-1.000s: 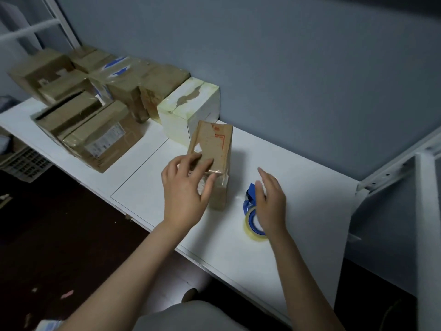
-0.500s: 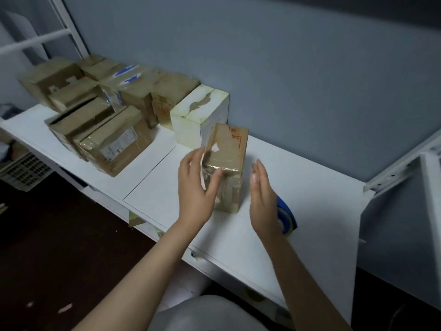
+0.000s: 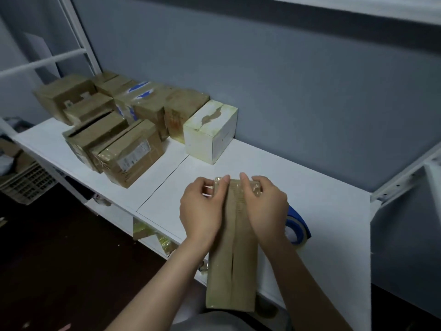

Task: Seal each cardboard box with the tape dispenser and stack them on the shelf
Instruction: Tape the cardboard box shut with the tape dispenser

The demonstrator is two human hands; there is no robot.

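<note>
A long brown cardboard box (image 3: 232, 266) lies lengthwise toward me, its near end past the front edge of the white shelf board (image 3: 329, 211). A seam between two flaps runs along its top. My left hand (image 3: 202, 211) grips the far left corner of the box, thumb on top. My right hand (image 3: 265, 206) grips the far right corner, where shiny clear tape covers the end. The blue tape dispenser (image 3: 298, 226) with its tape roll lies on the board just right of my right wrist, partly hidden by it.
A white box (image 3: 210, 132) with torn tape stands against the grey wall. Left of it several brown cardboard boxes (image 3: 124, 151) crowd the board. White metal frame bars (image 3: 403, 180) rise at right and back left. A slatted crate (image 3: 26, 180) sits on the dark floor.
The box went from standing upright to lying flat with its length toward me. My right hand left the tape dispenser and now grips the box beside my left hand.
</note>
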